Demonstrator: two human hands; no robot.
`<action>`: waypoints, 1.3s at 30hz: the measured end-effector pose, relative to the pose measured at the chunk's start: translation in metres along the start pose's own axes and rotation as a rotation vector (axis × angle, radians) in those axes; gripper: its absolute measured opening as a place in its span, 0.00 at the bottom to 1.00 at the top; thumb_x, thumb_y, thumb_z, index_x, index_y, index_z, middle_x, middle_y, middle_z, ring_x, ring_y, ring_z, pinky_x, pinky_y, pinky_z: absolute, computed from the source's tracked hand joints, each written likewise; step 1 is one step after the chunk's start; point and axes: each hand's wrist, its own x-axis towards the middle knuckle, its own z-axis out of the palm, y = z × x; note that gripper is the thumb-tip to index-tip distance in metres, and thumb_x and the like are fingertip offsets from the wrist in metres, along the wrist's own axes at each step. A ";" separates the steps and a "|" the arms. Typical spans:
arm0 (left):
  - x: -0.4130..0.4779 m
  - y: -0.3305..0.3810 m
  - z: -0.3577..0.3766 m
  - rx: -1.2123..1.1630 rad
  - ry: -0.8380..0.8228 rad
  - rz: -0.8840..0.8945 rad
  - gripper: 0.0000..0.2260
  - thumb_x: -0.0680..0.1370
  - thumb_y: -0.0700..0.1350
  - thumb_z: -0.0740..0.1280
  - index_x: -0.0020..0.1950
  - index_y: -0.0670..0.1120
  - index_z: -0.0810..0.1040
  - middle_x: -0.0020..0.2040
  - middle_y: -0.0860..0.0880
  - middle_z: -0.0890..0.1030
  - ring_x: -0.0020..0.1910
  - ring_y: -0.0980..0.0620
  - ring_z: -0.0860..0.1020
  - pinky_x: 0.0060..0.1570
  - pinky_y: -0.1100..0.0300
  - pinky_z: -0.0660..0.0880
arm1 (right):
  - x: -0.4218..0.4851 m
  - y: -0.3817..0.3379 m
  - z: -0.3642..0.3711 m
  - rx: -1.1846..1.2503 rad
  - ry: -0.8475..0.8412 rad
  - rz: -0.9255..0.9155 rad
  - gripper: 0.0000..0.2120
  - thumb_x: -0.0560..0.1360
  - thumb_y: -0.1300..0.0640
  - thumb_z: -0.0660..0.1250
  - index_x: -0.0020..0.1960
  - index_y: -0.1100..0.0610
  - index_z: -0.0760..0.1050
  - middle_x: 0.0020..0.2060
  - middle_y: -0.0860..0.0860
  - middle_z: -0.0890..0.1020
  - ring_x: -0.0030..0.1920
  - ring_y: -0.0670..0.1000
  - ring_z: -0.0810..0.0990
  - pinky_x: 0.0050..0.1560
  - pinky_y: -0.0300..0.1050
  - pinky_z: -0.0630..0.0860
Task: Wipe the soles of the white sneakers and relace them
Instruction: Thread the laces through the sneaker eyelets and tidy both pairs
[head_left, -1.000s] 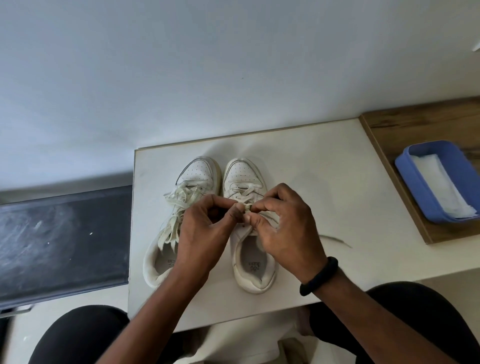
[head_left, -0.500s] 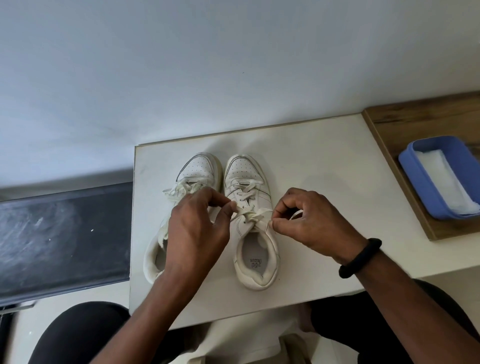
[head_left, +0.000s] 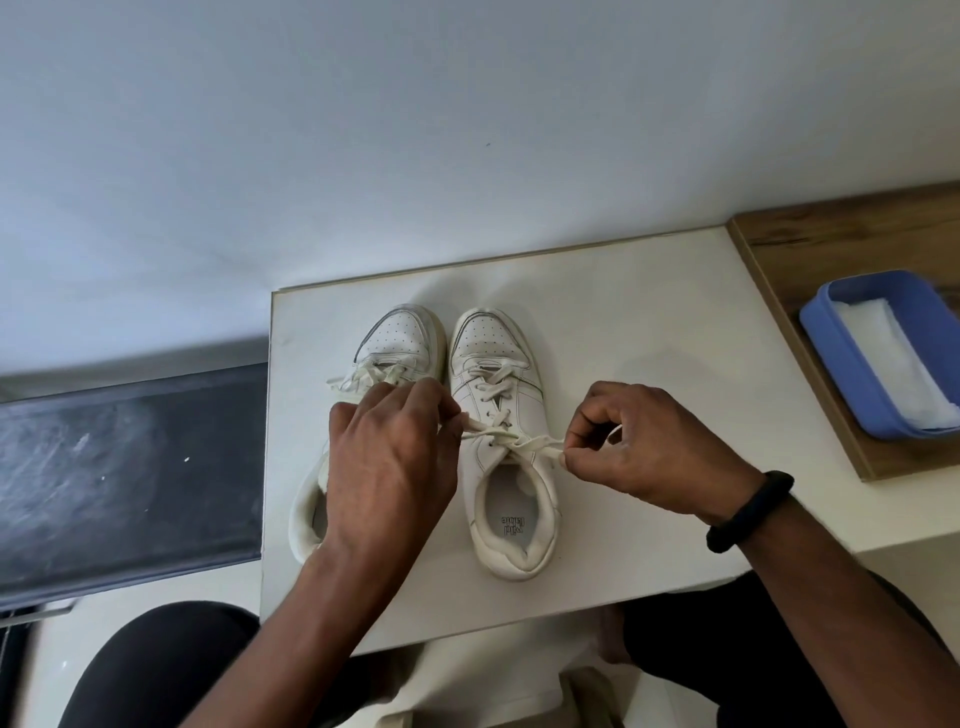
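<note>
Desk: open room rightward.
Left hand and right hand pinch the right sneaker's lace, near the left edge.

Single head-worn wide-angle view, close range, looking steeply down and forward over the white table toward the wall behind.

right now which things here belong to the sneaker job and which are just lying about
Job: sneaker being laced, its lace pinched by left hand and right hand, other sneaker, white cloth in blue tray, likely for wiping.
Lying about: wooden board, dark panel.
</note>
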 end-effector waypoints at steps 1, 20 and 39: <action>0.000 -0.001 0.000 -0.004 -0.006 -0.003 0.05 0.75 0.45 0.76 0.45 0.48 0.81 0.40 0.51 0.84 0.45 0.42 0.82 0.48 0.47 0.70 | 0.000 0.000 -0.001 -0.007 0.009 0.004 0.06 0.71 0.53 0.74 0.36 0.50 0.80 0.42 0.44 0.81 0.43 0.42 0.80 0.44 0.39 0.77; 0.001 -0.011 0.011 0.001 -0.086 0.024 0.05 0.79 0.44 0.72 0.53 0.52 0.80 0.42 0.54 0.85 0.47 0.47 0.83 0.52 0.53 0.56 | 0.000 0.007 0.001 -0.099 -0.031 0.029 0.05 0.72 0.52 0.70 0.38 0.48 0.79 0.34 0.43 0.82 0.36 0.42 0.80 0.37 0.36 0.75; 0.003 -0.016 0.011 0.023 -0.076 0.015 0.02 0.77 0.49 0.75 0.45 0.54 0.85 0.45 0.57 0.84 0.52 0.48 0.82 0.64 0.37 0.60 | 0.000 0.002 0.010 -0.178 0.095 -0.156 0.06 0.74 0.48 0.71 0.40 0.48 0.83 0.32 0.43 0.84 0.37 0.44 0.84 0.40 0.47 0.82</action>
